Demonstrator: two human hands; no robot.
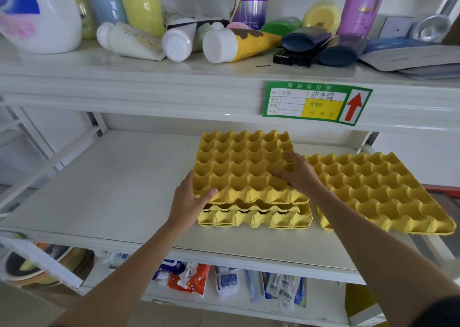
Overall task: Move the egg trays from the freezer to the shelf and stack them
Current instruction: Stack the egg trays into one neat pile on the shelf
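Head view showed the work well advanced, though not finished. On the middle shelf a stack of yellow egg trays stood near the front edge, a little right of the middle, and one more tray, the top tray, was being set on it. This tray had not yet dropped into the ones below: it sat a bit high and turned slightly against them, with its front edge raised over the stack. A second lot of trays, the side trays, lay just beside the stack toward the right end of the shelf, its front corner reaching over the front edge (I could not tell how many trays were in it). I judged that the top tray had to be nested first and that the side trays then had to go on the stack. The freezer was not in view, so I could not say if more trays waited there.

The left hand held the front left corner of the top tray, thumb on top of the rim and fingers curled under it. The right hand lay on the right part of the same tray with fingers spread and almost straight, pressing down and not closed around anything.
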